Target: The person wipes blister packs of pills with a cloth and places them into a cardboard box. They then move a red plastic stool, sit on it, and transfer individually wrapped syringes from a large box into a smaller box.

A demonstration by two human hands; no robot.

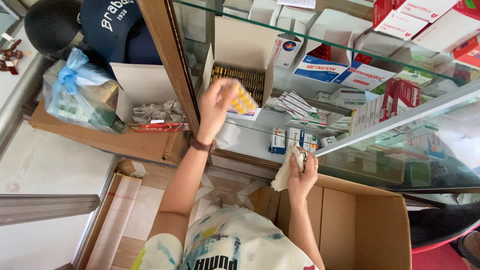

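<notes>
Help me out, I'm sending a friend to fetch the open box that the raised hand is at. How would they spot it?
Start at the wooden post of the glass cabinet and look just right of it, on the shelf. There stands an open box with its flap up, packed with upright yellow pill strips, behind the left hand holding one strip. The boxes around it are closed.

A blister strip (pixel 241 101) of yellow pills, blurred, is pinched at its left end between the left fingers (pixel 223 92), tilting down to their right. A crumpled white cloth (pixel 286 170) hangs below the right fingers (pixel 306 161), bunched in their grip.
</notes>
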